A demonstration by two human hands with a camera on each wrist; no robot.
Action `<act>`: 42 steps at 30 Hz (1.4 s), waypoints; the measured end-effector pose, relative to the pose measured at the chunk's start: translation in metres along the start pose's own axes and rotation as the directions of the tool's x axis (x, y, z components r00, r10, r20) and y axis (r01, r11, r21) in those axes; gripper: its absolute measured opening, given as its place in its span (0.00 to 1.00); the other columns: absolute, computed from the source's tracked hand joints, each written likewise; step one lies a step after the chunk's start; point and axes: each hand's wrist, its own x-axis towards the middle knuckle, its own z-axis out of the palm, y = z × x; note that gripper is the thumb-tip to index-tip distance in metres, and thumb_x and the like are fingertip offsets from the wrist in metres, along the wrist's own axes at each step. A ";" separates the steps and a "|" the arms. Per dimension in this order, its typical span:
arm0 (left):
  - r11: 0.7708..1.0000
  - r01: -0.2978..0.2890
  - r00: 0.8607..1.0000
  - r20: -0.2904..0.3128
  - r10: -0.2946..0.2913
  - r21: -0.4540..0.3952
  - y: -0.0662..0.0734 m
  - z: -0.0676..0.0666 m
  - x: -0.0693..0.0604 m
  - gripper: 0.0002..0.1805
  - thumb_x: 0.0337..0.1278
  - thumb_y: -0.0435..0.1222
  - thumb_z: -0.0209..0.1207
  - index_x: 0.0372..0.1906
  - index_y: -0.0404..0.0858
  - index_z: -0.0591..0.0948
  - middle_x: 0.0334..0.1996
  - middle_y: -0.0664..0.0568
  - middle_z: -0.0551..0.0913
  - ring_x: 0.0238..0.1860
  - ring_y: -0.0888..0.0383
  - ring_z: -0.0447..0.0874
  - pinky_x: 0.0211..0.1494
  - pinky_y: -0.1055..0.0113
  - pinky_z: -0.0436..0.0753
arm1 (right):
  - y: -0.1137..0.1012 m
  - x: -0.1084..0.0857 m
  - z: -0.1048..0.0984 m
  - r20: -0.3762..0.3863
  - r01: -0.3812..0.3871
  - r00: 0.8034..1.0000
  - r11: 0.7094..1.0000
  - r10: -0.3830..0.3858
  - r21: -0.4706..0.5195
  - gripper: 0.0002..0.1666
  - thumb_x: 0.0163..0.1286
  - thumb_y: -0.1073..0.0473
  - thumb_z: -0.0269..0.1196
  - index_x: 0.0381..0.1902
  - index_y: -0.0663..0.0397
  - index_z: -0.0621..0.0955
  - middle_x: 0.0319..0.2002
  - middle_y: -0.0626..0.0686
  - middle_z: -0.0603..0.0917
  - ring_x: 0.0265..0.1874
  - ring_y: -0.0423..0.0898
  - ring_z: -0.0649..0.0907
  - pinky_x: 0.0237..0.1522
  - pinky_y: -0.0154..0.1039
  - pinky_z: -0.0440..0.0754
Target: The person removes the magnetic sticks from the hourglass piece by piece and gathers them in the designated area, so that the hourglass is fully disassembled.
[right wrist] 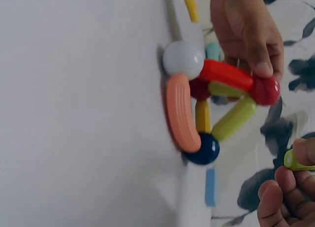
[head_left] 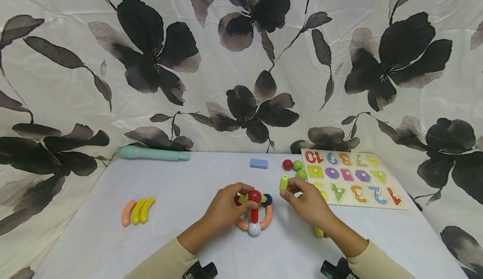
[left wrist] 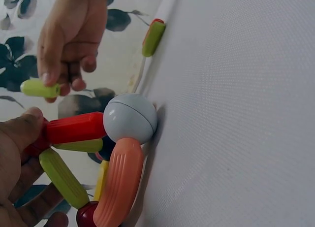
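Observation:
In the head view, my left hand (head_left: 222, 207) grips the top red ball (head_left: 254, 196) of a toy structure made of sticks and balls. A red stick (head_left: 254, 215) runs from that ball down to a pale grey ball (head_left: 254, 229) on the table. Curved salmon sticks (right wrist: 181, 111), a dark blue ball (right wrist: 203, 149) and a yellow stick (right wrist: 202, 114) form its base; light green sticks (left wrist: 64, 178) slope up to the top. To the right, my right hand (head_left: 311, 202) pinches a loose light green stick (head_left: 284, 183) upright, apart from the structure.
A number-and-shape puzzle board (head_left: 403, 201) lies at the right, with a red ball (head_left: 287, 165) and two green balls (head_left: 297, 165) beside it. A blue block (head_left: 258, 163) and a mint-green pen-like object (head_left: 154, 153) lie at the back. Curved sticks (head_left: 138, 212) lie at left; a green stick (head_left: 318, 232) lies under the right wrist.

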 end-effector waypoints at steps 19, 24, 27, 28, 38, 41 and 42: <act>1.000 0.021 1.000 0.007 -0.021 -0.004 0.000 0.000 -0.001 0.21 0.56 0.44 0.74 0.54 0.45 0.84 0.45 0.60 0.85 0.39 0.56 0.79 0.41 0.65 0.81 | 0.059 -0.040 -0.057 -0.011 -0.044 0.999 0.983 0.043 -0.179 0.38 0.74 0.59 0.66 0.76 0.45 0.65 0.41 0.47 0.86 0.37 0.44 0.82 0.38 0.44 0.80; 1.000 0.025 1.000 0.008 -0.025 -0.012 0.000 0.000 -0.001 0.21 0.56 0.44 0.74 0.54 0.45 0.84 0.45 0.60 0.85 0.39 0.56 0.78 0.41 0.65 0.81 | 0.069 -0.048 -0.064 -0.003 -0.029 1.000 0.974 0.029 -0.224 0.35 0.73 0.60 0.66 0.74 0.47 0.68 0.38 0.46 0.86 0.37 0.43 0.82 0.38 0.43 0.80; 1.000 0.025 1.000 0.008 -0.025 -0.013 0.000 0.000 -0.001 0.21 0.56 0.44 0.74 0.54 0.44 0.84 0.45 0.59 0.85 0.40 0.55 0.79 0.42 0.65 0.81 | 0.074 -0.052 -0.068 0.015 -0.041 0.999 0.970 0.046 -0.239 0.35 0.73 0.60 0.67 0.73 0.48 0.68 0.37 0.45 0.85 0.36 0.43 0.81 0.37 0.43 0.80; 1.000 0.026 1.000 0.008 -0.026 -0.013 0.000 0.000 -0.001 0.22 0.56 0.44 0.75 0.54 0.44 0.84 0.46 0.59 0.85 0.41 0.55 0.79 0.42 0.65 0.81 | 0.075 -0.052 -0.069 0.024 -0.042 0.998 0.969 0.049 -0.244 0.35 0.73 0.60 0.67 0.73 0.48 0.68 0.37 0.44 0.85 0.36 0.42 0.81 0.38 0.43 0.80; 1.000 0.022 1.000 0.008 -0.022 -0.016 0.000 0.001 0.000 0.22 0.55 0.44 0.75 0.53 0.43 0.84 0.46 0.58 0.85 0.41 0.53 0.80 0.42 0.65 0.81 | 0.091 -0.061 -0.076 0.120 -0.099 0.983 0.955 0.137 -0.281 0.33 0.72 0.59 0.67 0.72 0.51 0.70 0.34 0.42 0.84 0.33 0.41 0.79 0.40 0.45 0.79; 1.000 0.026 1.000 0.008 -0.026 -0.014 0.000 0.001 0.000 0.22 0.55 0.44 0.75 0.53 0.44 0.84 0.45 0.59 0.85 0.41 0.53 0.79 0.42 0.65 0.81 | 0.094 -0.062 -0.076 0.152 -0.137 0.971 0.953 0.183 -0.271 0.33 0.72 0.58 0.67 0.71 0.52 0.71 0.33 0.43 0.83 0.31 0.41 0.79 0.38 0.43 0.78; 0.999 0.029 1.000 0.008 -0.029 -0.014 0.000 0.001 0.000 0.22 0.55 0.44 0.75 0.53 0.44 0.84 0.45 0.59 0.85 0.41 0.53 0.79 0.42 0.65 0.81 | 0.095 -0.063 -0.076 0.164 -0.144 0.968 0.953 0.192 -0.266 0.32 0.72 0.58 0.67 0.71 0.52 0.71 0.32 0.43 0.83 0.31 0.42 0.78 0.37 0.42 0.78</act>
